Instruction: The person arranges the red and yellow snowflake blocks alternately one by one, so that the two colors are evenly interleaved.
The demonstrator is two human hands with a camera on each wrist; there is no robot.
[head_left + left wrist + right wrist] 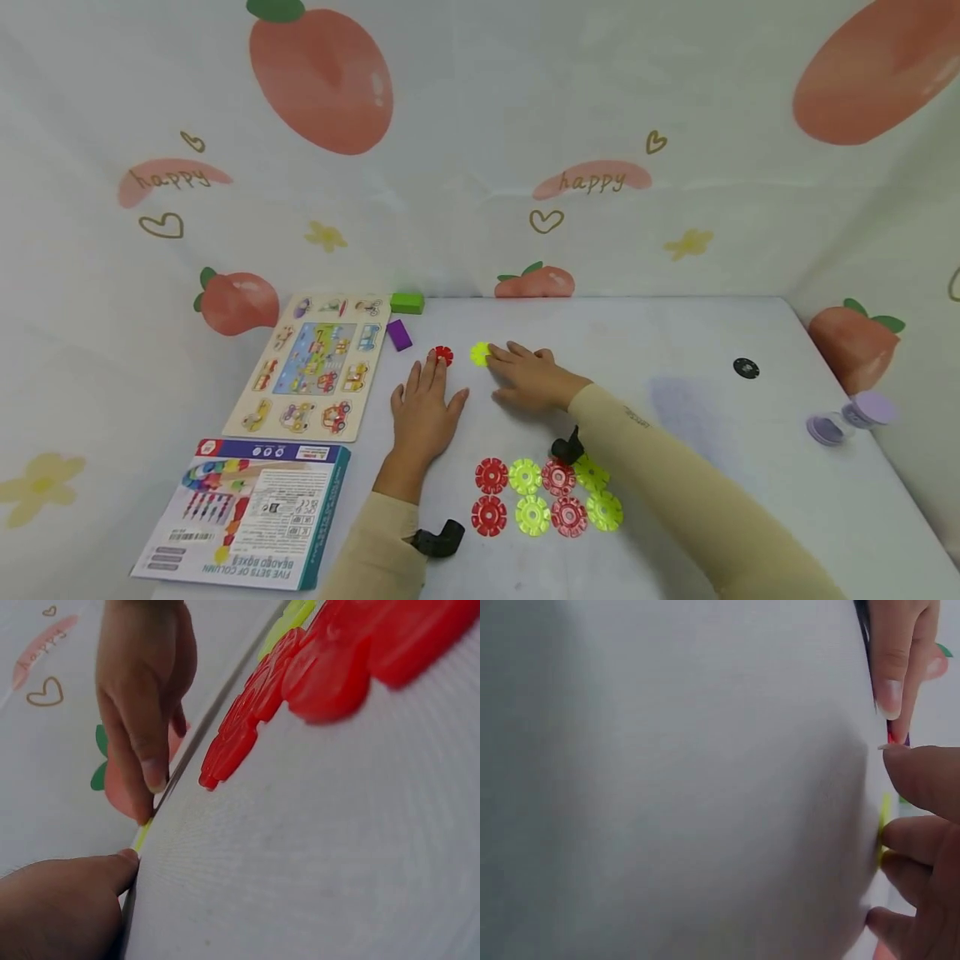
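Note:
My left hand (424,410) lies with its fingers extended, fingertips on the near edge of a red notched plastic disc (446,354). To its right, my right hand (534,379) reaches across with its fingers touching a yellow-green notched disc (478,354) at its right edge. Both discs rest flat on the white table, a small gap between them. Nearer the body, several more discs form two rows, red ones (489,516) alternating with yellow-green ones (532,516). The right forearm passes over the rows' right end. In the right wrist view, the right fingertips press the yellow-green disc (885,806).
A wooden picture puzzle board (315,312) and a boxed bead set (247,517) lie at the left. Beside the board are a green block (407,303) and a purple block (399,335). Toward the right are a black disc (746,368) and a small lilac-lidded container (828,429).

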